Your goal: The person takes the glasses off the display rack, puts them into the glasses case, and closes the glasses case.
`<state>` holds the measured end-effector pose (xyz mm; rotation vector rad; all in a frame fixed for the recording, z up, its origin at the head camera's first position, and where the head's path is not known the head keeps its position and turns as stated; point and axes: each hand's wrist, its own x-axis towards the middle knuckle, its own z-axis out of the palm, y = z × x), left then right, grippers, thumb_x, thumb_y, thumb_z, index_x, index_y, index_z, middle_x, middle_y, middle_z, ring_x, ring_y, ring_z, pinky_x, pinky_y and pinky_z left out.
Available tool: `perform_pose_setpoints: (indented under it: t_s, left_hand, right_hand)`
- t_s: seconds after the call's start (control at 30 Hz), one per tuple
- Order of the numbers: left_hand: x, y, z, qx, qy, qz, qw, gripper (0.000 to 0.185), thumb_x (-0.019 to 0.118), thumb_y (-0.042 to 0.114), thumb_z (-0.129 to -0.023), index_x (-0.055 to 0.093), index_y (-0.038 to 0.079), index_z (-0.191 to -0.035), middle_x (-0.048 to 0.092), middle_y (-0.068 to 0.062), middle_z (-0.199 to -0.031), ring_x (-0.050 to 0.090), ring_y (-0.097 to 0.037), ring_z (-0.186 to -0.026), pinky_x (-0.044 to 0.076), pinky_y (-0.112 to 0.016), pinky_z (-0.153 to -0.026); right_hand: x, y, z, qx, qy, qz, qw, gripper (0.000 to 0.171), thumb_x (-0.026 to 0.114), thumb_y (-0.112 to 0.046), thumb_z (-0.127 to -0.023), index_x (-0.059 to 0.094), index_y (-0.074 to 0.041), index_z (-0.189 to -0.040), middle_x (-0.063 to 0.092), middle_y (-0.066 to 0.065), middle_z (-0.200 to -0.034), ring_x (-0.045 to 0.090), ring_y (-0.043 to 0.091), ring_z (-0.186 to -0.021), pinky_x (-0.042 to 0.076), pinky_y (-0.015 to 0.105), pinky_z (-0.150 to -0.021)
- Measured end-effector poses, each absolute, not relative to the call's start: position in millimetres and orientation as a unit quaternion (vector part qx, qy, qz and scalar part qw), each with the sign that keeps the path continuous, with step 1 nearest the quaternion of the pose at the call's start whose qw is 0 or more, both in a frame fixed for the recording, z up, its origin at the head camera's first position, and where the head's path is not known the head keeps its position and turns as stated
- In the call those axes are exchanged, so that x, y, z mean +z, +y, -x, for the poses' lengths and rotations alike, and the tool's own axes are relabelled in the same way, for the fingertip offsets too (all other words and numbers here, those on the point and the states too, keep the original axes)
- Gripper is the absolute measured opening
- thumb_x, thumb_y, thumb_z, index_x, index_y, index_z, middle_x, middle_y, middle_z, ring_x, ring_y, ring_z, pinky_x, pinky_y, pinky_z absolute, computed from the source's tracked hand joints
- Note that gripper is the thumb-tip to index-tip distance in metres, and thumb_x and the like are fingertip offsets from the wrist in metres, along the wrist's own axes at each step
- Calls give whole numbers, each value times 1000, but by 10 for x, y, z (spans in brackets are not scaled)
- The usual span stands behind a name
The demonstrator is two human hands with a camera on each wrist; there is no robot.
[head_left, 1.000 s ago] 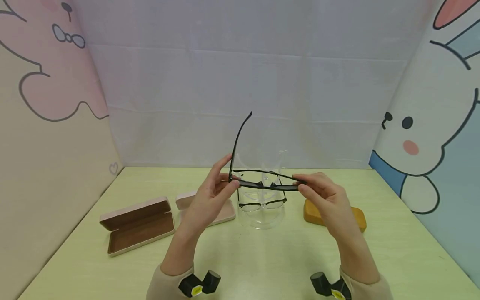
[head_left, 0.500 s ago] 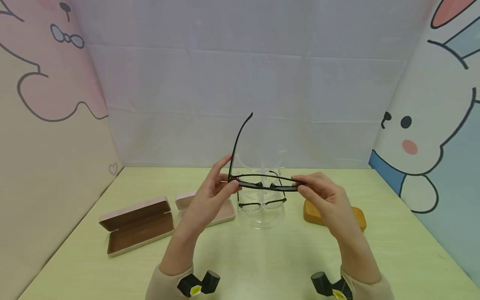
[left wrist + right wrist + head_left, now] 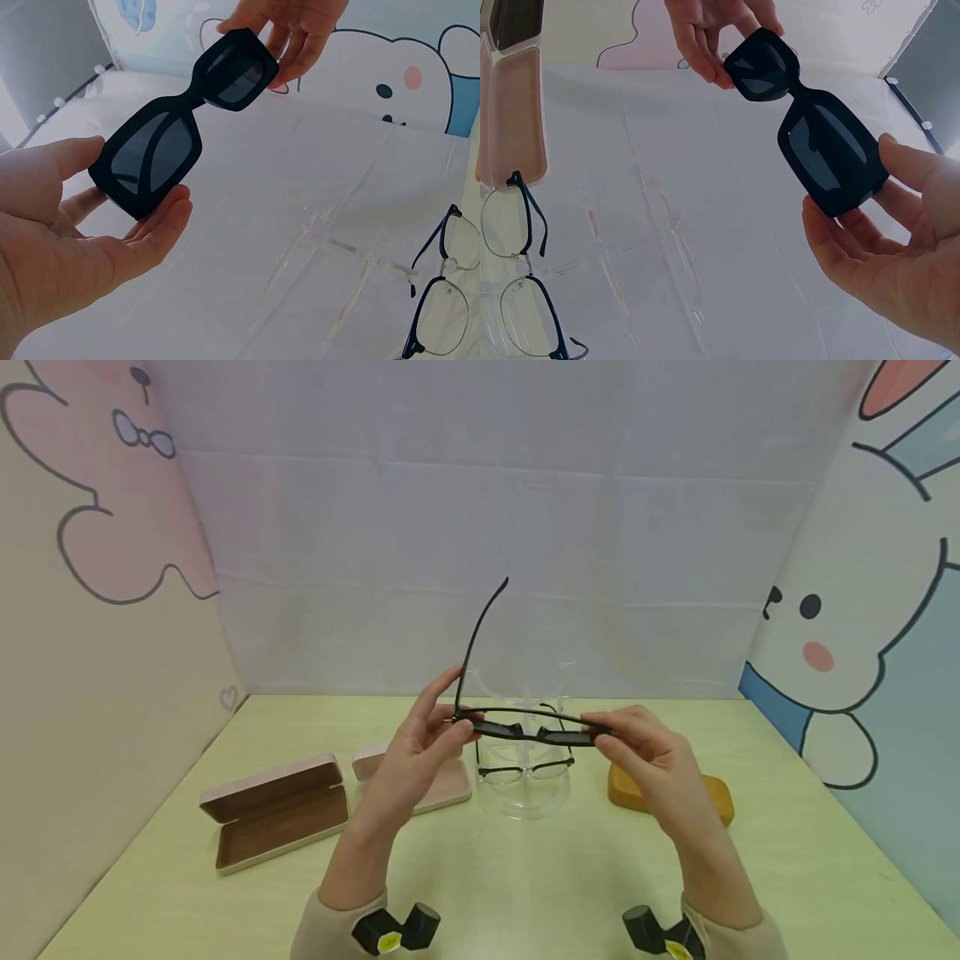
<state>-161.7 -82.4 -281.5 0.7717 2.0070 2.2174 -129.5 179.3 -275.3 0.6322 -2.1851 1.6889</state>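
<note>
Black sunglasses (image 3: 525, 731) with thick square frames are held level above the table between both hands. My left hand (image 3: 438, 727) pinches the left end of the frame; the left temple arm (image 3: 480, 635) stands open, pointing up. My right hand (image 3: 622, 735) pinches the right end, where the other temple lies folded along the frame. The left wrist view shows the dark lenses (image 3: 154, 154) between thumb and fingers of my left hand (image 3: 112, 225). In the right wrist view my right hand (image 3: 877, 225) grips the frame's end (image 3: 832, 161).
A clear acrylic stand (image 3: 525, 777) with thin-rimmed glasses (image 3: 525, 768) sits behind the hands. An open pink case (image 3: 273, 810) lies at left, a second pink case (image 3: 442, 789) beside it, a tan case (image 3: 671, 793) at right. Printed panels wall the table.
The sunglasses and both hands have barely shifted. The raised temple arm stands slightly higher than a second ago.
</note>
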Motion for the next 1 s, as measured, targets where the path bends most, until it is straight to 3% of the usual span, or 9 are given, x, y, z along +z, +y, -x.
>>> perform_pose_setpoints:
  t_s: [0.5,0.8,1.0]
  left_hand:
    - [-2834,-831,1634,699,653,-290,27,54,46,16,-95,24,29,-144,45,-17,-121,54,-16,-108,39,-38,-99]
    - [-2839,-820,1619,658,689,-298,53,48,43,20,-96,30,34,-140,42,-7,-132,44,-18,-122,34,-43,-102]
    - [-2854,-917,1683,637,701,-317,54,43,41,18,-97,36,29,-138,36,-7,-134,43,-19,-121,36,-42,-99]
  right_hand:
    - [-2741,1781,1285,577,-767,-230,162,26,54,2,-88,61,3,-113,55,3,-104,55,11,-93,47,15,-81]
    - [-2755,1797,1285,602,-739,-246,175,25,53,5,-88,61,6,-111,55,4,-102,55,11,-89,47,15,-76]
    - [-2772,1703,1334,598,-746,-233,176,25,53,4,-88,61,5,-111,55,3,-103,54,11,-90,46,15,-76]
